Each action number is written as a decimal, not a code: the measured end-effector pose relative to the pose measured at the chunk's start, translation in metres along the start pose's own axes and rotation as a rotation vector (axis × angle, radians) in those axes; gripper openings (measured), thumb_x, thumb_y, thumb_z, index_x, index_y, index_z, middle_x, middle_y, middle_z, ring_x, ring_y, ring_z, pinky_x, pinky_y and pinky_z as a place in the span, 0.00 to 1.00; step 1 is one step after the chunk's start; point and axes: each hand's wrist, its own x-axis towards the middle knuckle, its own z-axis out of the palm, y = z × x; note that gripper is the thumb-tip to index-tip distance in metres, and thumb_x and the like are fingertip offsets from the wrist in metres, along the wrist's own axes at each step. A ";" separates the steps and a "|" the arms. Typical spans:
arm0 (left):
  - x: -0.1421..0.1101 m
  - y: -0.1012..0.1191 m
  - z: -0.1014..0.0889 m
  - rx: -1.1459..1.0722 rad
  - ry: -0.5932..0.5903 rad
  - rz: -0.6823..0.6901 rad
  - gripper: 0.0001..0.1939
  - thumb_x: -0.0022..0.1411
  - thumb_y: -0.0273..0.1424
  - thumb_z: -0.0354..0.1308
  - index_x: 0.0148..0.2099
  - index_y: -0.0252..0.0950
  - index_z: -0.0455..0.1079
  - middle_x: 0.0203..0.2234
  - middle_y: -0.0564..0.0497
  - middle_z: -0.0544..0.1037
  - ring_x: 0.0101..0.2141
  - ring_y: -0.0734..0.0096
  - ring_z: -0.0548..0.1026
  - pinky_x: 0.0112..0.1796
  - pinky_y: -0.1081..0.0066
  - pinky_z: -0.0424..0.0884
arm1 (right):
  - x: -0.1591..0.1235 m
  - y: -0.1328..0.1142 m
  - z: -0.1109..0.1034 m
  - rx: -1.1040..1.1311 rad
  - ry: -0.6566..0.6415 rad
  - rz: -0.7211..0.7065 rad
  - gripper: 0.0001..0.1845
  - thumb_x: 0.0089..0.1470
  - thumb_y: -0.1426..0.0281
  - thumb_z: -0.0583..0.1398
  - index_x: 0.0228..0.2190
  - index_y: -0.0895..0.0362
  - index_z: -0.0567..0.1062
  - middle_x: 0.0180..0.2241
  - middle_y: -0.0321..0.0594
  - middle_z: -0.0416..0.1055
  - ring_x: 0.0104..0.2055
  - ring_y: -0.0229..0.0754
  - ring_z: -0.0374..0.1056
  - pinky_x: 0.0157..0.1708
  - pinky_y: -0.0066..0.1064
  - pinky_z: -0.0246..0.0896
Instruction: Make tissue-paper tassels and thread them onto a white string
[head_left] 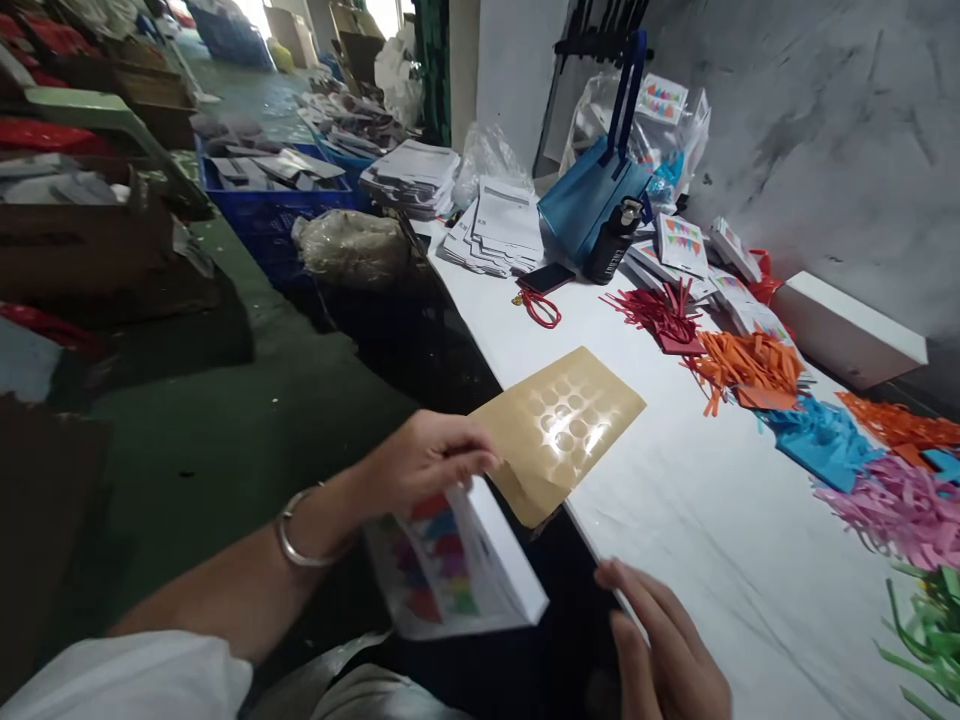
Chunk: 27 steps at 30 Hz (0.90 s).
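Observation:
My left hand (427, 455), with a silver bangle at the wrist, grips the top end of a white box (457, 575) printed with colourful tassel shapes. The box hangs tilted over my lap, off the table's front edge, and is slightly blurred. My right hand (664, 640) is apart from the box, at the table edge, thumb and fingers separated with nothing visible between them. Just beyond my left hand lies a tan sheet (517, 470) with clear round stickers (566, 425); one corner juts past the table edge.
Fringed paper bundles in red (664, 315), orange (750, 370), blue (817, 440), pink (892, 510) and green (930, 620) line the white table (675, 500). Further back are a phone (546, 279), a black bottle (613, 240), a blue bag (592, 200) and paper stacks (499, 225). Blue crates (262, 225) stand left.

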 end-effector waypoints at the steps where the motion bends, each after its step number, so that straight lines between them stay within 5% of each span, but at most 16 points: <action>1: 0.001 -0.012 -0.015 -0.001 -0.076 -0.092 0.21 0.67 0.47 0.56 0.38 0.33 0.77 0.24 0.51 0.77 0.24 0.74 0.72 0.26 0.78 0.67 | 0.014 0.003 0.012 -0.028 0.005 -0.013 0.20 0.63 0.74 0.58 0.55 0.49 0.73 0.47 0.43 0.76 0.47 0.47 0.75 0.42 0.35 0.75; 3: -0.001 -0.043 -0.028 -0.051 -0.306 -0.273 0.22 0.66 0.48 0.57 0.35 0.33 0.78 0.22 0.52 0.75 0.23 0.75 0.70 0.25 0.79 0.65 | 0.039 0.011 0.035 -0.101 0.026 -0.063 0.16 0.62 0.74 0.59 0.50 0.51 0.76 0.44 0.44 0.75 0.46 0.45 0.73 0.42 0.37 0.73; 5: -0.006 -0.076 -0.019 -0.206 -0.470 -0.443 0.23 0.60 0.50 0.62 0.34 0.33 0.78 0.21 0.52 0.74 0.23 0.75 0.70 0.25 0.79 0.65 | 0.058 0.018 0.056 -0.180 0.049 -0.078 0.13 0.62 0.73 0.59 0.48 0.52 0.76 0.42 0.43 0.75 0.44 0.45 0.71 0.42 0.40 0.71; 9: -0.015 -0.117 0.032 -0.529 -0.402 -0.522 0.34 0.47 0.59 0.66 0.42 0.33 0.77 0.28 0.49 0.78 0.28 0.70 0.74 0.27 0.76 0.67 | 0.073 0.024 0.079 -0.272 0.007 -0.045 0.10 0.63 0.73 0.59 0.45 0.53 0.76 0.39 0.42 0.74 0.41 0.43 0.69 0.43 0.41 0.65; 15: -0.001 -0.118 0.071 -0.686 -0.329 -0.583 0.38 0.54 0.65 0.54 0.29 0.30 0.74 0.12 0.55 0.66 0.12 0.80 0.55 0.13 0.75 0.48 | 0.074 0.023 0.078 -0.270 -0.019 0.019 0.10 0.62 0.71 0.60 0.45 0.53 0.77 0.39 0.42 0.73 0.40 0.44 0.67 0.42 0.40 0.64; 20: 0.004 -0.111 0.079 -0.705 -0.218 -0.639 0.30 0.53 0.59 0.63 0.30 0.32 0.72 0.11 0.58 0.64 0.13 0.79 0.59 0.16 0.75 0.52 | 0.081 0.026 0.073 -0.127 -0.091 0.212 0.10 0.62 0.66 0.61 0.44 0.48 0.80 0.37 0.40 0.72 0.40 0.44 0.66 0.37 0.36 0.67; 27: 0.005 -0.105 0.081 -0.549 -0.250 -0.703 0.30 0.56 0.58 0.60 0.34 0.32 0.76 0.13 0.57 0.65 0.16 0.76 0.61 0.20 0.73 0.57 | 0.091 0.030 0.070 -0.018 -0.081 0.231 0.12 0.58 0.73 0.62 0.39 0.46 0.82 0.36 0.39 0.72 0.40 0.44 0.65 0.37 0.36 0.67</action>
